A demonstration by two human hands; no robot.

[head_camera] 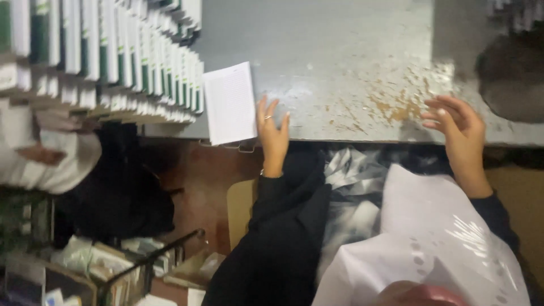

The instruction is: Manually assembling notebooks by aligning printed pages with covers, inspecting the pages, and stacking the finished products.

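The fingers (276, 113) of the left hand (273, 136) lie straight and loosely spread, holding nothing, resting on the front edge of the grey, scuffed metal counter (340, 51) and just touching the right edge of a white lined paper booklet (230, 103), a thin rectangle that lies flat and slightly overhangs that edge. The right hand (460, 133) is well apart to the right, its fingers curled loosely and empty, beside a rusty, flaking patch (396, 102) on the counter. To the left of the booklet, long overlapping rows of white booklets with green spines (141, 62) fill the counter. Both forearms wear dark sleeves (283, 226); white glossy sheets (430, 238) lie below the right arm.
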